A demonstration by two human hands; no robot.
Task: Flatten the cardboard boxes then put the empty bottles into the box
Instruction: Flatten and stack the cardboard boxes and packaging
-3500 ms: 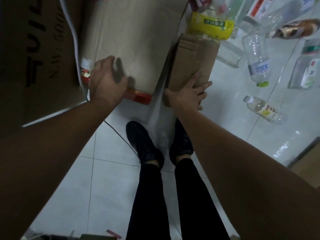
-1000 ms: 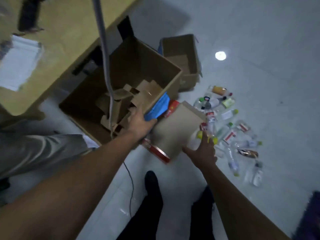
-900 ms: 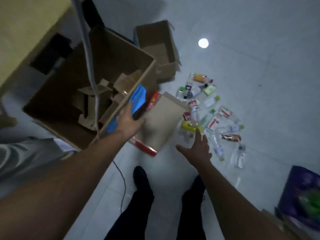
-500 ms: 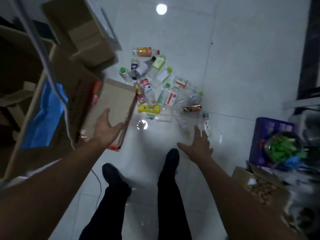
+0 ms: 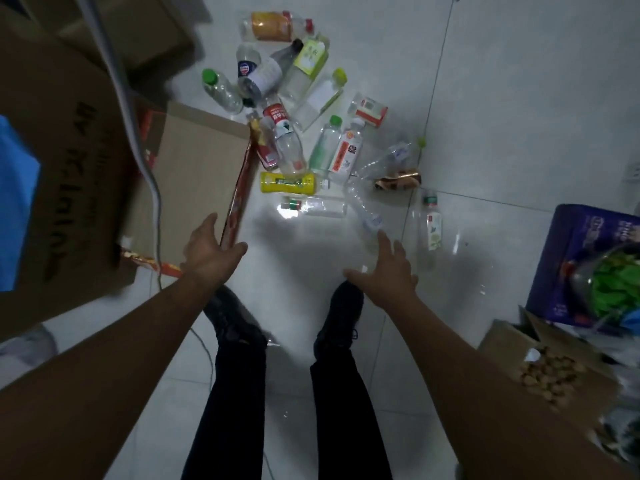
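Lying ahead — scattered bottles (image 5: 287,147) beside the flattened box (image 5: 197,171), cable (image 5: 130,126) dangling across.

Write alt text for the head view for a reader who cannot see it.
A person's left hand is at the edge of a flattened cardboard box, the right hand open above the tiled floor near scattered empty bottles.

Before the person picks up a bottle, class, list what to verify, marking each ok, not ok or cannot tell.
Right hand empty and open: ok.
Left hand empty and open, by the flattened brown cardboard sheet: ok.
Clear plastic bottles within view on the white tiled floor: ok.
Room in the large brown cardboard box: cannot tell, mostly its printed side shows.
Grey cable clear of that box: not ok, it crosses it.
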